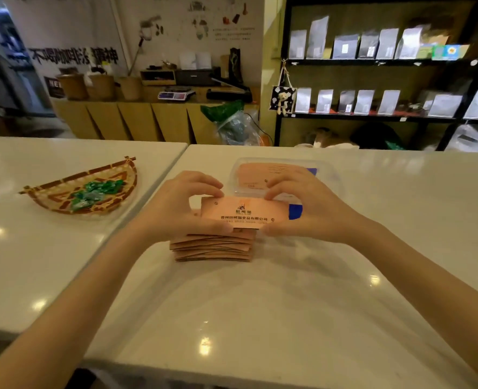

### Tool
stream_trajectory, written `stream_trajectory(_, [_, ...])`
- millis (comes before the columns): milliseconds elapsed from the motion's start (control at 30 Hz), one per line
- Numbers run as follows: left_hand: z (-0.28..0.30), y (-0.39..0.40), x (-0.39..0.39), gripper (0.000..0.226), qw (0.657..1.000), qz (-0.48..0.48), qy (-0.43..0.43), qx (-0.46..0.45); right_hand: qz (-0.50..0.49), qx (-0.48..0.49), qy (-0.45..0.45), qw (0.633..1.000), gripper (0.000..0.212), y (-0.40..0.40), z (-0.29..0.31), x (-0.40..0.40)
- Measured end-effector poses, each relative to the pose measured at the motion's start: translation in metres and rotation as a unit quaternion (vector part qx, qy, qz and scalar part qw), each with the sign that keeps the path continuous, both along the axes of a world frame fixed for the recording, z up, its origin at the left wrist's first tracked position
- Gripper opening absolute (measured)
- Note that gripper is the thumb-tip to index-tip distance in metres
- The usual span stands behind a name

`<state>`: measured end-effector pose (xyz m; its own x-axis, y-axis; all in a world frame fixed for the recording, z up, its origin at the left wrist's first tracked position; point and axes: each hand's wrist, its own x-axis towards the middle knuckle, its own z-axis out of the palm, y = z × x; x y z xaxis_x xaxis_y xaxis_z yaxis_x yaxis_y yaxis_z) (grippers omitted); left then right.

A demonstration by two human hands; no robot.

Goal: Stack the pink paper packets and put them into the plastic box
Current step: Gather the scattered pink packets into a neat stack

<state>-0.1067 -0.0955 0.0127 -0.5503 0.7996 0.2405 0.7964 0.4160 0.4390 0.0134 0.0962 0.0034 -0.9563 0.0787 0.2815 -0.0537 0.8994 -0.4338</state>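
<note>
A stack of pink paper packets [212,248] lies on the white counter in front of me. Its top packets [243,213], printed with dark text and a logo, are tilted up toward me. My left hand [184,206] grips their left end and my right hand [296,206] grips their right end. Just behind my hands stands the clear plastic box [329,171] with blue clips. Pink packets [256,174] lie flat inside it.
A woven fan-shaped basket [50,196] with green wrapped candies sits on the adjoining white table to the left. A seam [173,169] separates the two tabletops. Black shelves with silver pouches [372,102] stand beyond the counter's far edge.
</note>
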Motion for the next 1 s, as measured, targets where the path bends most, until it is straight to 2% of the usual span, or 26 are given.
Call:
stream_trajectory(333, [-0.017,-0.031,-0.031,0.054,0.996,0.032,-0.049,-0.07,0.042,0.054,-0.043,0.997,0.057,-0.023,-0.015,-0.038])
stream_trajectory(600, [-0.023,-0.031,-0.039,0.059,0.991,0.023,-0.092,-0.089,0.052,0.053,-0.068,0.995,0.049,-0.018,-0.021,-0.042])
stream_trajectory(767, [-0.021,-0.022,-0.052,0.073,0.987,0.011,-0.133,-0.09,0.07,0.041,-0.065,0.995,0.047,-0.012,-0.015,-0.049])
stream_trajectory(900, [-0.014,-0.012,-0.066,0.085,0.967,-0.015,-0.179,-0.181,0.098,0.079,-0.108,0.986,0.052,-0.01,-0.006,-0.061])
stream_trajectory(1000, [-0.009,-0.003,-0.074,0.071,0.942,-0.031,-0.207,-0.262,0.122,0.116,-0.174,0.97,0.062,-0.011,0.0,-0.071])
